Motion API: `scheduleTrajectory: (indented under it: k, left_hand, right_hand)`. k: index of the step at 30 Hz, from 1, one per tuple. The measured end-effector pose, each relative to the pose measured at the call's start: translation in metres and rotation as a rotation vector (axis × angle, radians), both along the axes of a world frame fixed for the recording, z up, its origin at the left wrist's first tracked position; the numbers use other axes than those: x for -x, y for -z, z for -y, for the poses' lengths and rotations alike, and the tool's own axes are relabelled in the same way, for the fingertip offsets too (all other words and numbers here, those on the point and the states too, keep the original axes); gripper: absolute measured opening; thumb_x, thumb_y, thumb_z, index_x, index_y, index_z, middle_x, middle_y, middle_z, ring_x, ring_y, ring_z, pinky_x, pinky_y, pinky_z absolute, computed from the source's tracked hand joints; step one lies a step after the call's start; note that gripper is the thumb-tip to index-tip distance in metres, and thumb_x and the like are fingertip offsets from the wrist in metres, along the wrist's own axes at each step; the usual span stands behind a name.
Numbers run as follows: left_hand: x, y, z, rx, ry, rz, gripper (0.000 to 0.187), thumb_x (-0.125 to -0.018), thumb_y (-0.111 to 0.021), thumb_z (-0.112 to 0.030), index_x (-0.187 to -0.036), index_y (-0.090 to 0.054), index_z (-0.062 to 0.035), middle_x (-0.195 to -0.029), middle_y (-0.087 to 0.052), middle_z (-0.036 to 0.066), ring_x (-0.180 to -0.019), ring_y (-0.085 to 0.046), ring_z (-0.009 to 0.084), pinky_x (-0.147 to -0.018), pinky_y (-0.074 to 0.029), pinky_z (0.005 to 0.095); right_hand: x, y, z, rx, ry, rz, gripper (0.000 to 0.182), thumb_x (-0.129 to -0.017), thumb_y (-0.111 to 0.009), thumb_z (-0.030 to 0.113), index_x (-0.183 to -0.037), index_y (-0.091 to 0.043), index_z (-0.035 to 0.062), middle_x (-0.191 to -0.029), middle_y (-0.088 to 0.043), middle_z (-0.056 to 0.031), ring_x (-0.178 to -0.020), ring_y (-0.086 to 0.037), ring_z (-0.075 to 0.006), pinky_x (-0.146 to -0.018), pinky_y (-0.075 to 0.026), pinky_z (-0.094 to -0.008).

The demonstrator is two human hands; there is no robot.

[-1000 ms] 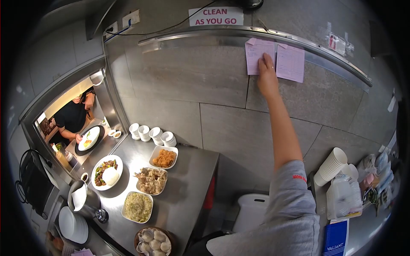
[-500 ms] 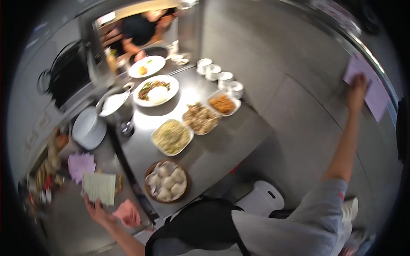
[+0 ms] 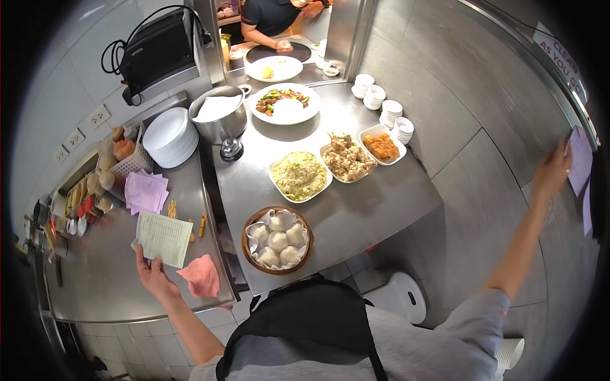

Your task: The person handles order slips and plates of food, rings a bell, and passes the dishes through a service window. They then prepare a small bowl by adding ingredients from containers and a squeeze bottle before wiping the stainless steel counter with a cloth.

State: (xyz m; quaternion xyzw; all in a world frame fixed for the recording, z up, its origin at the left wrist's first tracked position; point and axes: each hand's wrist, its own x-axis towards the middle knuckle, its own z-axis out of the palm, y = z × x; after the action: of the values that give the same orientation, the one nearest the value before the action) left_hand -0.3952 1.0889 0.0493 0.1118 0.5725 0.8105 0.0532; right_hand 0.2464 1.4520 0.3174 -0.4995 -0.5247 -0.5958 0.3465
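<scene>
My left hand (image 3: 157, 280) is closed on a pale green order slip (image 3: 164, 240), pinching its lower edge above the left steel counter. Far to the right, my right hand (image 3: 550, 170) reaches out with its fingertips at the left edge of a purple slip (image 3: 579, 162), which they seem to pinch. That slip hangs by a metal rail (image 3: 575, 105), and a second purple slip hangs partly behind it. More purple slips (image 3: 146, 190) lie on the left counter, near several small clothespins (image 3: 202, 225). A crumpled pink cloth (image 3: 202, 277) lies beside my left hand.
The middle steel counter (image 3: 343, 219) bears a dumpling steamer (image 3: 277, 240), fried rice (image 3: 298, 176), two fried dishes, a plated meal (image 3: 284, 103) and stacked small dishes (image 3: 392, 113). A bell (image 3: 231, 149) stands beside a steel pot (image 3: 219, 120). Another person (image 3: 273, 19) is behind the pass window.
The view has swung, so the counters sit farther right. My right hand has shifted from over the purple slip to its left edge. My left hand still holds the green slip.
</scene>
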Motion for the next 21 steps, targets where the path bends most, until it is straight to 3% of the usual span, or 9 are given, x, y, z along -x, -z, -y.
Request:
scheduleTrajectory:
  k: [2,4,5,6,7,10,15,16,21]
  left_hand:
    - [-0.002,-0.001,0.007,0.006,-0.015,0.008,0.054,-0.080,-0.044,0.013,-0.132,-0.040,0.0017,-0.130,-0.046,0.013,-0.114,-0.049,0.0207,-0.095,-0.041,0.0306]
    - [-0.003,-0.002,0.014,0.002,-0.029,0.015,0.054,-0.080,-0.044,0.013,-0.132,-0.039,0.0016,-0.130,-0.046,0.013,-0.114,-0.049,0.0206,-0.095,-0.041,0.0307]
    - [-0.003,-0.002,0.017,-0.004,-0.039,0.014,0.054,-0.080,-0.045,0.013,-0.132,-0.039,0.0017,-0.130,-0.046,0.013,-0.114,-0.049,0.0205,-0.095,-0.041,0.0305]
    - [-0.004,-0.002,0.020,-0.010,-0.048,0.012,0.054,-0.080,-0.045,0.013,-0.132,-0.039,0.0017,-0.130,-0.046,0.013,-0.114,-0.049,0.0205,-0.095,-0.042,0.0304]
    - [-0.003,-0.002,0.024,-0.016,-0.059,0.008,0.054,-0.079,-0.045,0.013,-0.132,-0.039,0.0018,-0.130,-0.046,0.013,-0.114,-0.049,0.0204,-0.094,-0.042,0.0302]
    - [0.000,0.004,0.040,-0.052,-0.054,-0.009,0.054,-0.079,-0.046,0.013,-0.132,-0.040,0.0014,-0.127,-0.048,0.012,-0.112,-0.051,0.0193,-0.093,-0.043,0.0294]
    - [-0.013,-0.002,0.071,-0.030,-0.199,0.037,0.055,-0.078,-0.048,0.012,-0.130,-0.043,-0.0009,-0.122,-0.050,0.009,-0.109,-0.051,0.0170,-0.094,-0.042,0.0283]
    - [-0.016,-0.003,0.078,-0.017,-0.237,0.045,0.055,-0.077,-0.048,0.012,-0.130,-0.044,-0.0013,-0.122,-0.050,0.009,-0.109,-0.051,0.0170,-0.094,-0.042,0.0282]
    - [-0.026,0.012,0.128,0.003,-0.418,0.036,0.056,-0.075,-0.046,0.013,-0.129,-0.046,-0.0044,-0.124,-0.050,0.007,-0.111,-0.050,0.0180,-0.093,-0.042,0.0278]
  right_hand:
    - [0.039,0.056,-0.014,0.230,-0.215,-0.040,0.034,-0.081,-0.055,0.002,-0.115,-0.057,0.0049,-0.118,-0.054,-0.0193,-0.110,-0.051,-0.0356,-0.091,-0.043,-0.0399]
    - [0.108,0.123,-0.026,0.558,-0.519,-0.075,0.016,-0.082,-0.055,0.005,-0.096,-0.062,0.0037,-0.091,-0.059,-0.0190,-0.086,-0.057,-0.0323,-0.075,-0.045,-0.0395]
    - [0.154,0.134,-0.005,1.102,-0.346,-0.104,0.018,-0.081,-0.054,0.006,-0.097,-0.062,0.0040,-0.087,-0.061,-0.0174,-0.077,-0.058,-0.0303,-0.070,-0.044,-0.0394]
    - [0.178,0.170,-0.006,1.119,-0.731,0.214,0.032,-0.079,-0.051,0.003,-0.109,-0.060,0.0092,-0.078,-0.060,-0.0138,-0.070,-0.058,-0.0283,-0.069,-0.044,-0.0402]
    - [0.209,0.188,0.009,1.247,-0.765,0.294,0.045,-0.077,-0.050,0.001,-0.118,-0.057,0.0160,-0.069,-0.057,-0.0083,-0.065,-0.058,-0.0249,-0.066,-0.044,-0.0397]
    - [0.255,0.243,0.014,1.232,-0.918,0.417,0.045,-0.077,-0.052,0.001,-0.118,-0.058,0.0181,-0.068,-0.056,-0.0067,-0.067,-0.059,-0.0237,-0.063,-0.043,-0.0386]
    - [0.338,0.225,0.006,1.168,-1.218,0.273,0.030,-0.080,-0.055,0.004,-0.107,-0.063,0.0117,-0.075,-0.061,-0.0081,-0.070,-0.058,-0.0277,-0.064,-0.045,-0.0390]
    - [0.357,0.213,0.007,1.237,-1.255,0.276,0.020,-0.081,-0.055,0.005,-0.098,-0.064,0.0096,-0.077,-0.062,-0.0088,-0.072,-0.058,-0.0290,-0.065,-0.045,-0.0396]
    - [0.486,0.209,0.005,1.338,-1.560,0.329,0.014,-0.078,-0.055,0.004,-0.088,-0.065,0.0057,-0.077,-0.060,-0.0120,-0.080,-0.058,-0.0312,-0.075,-0.046,-0.0404]
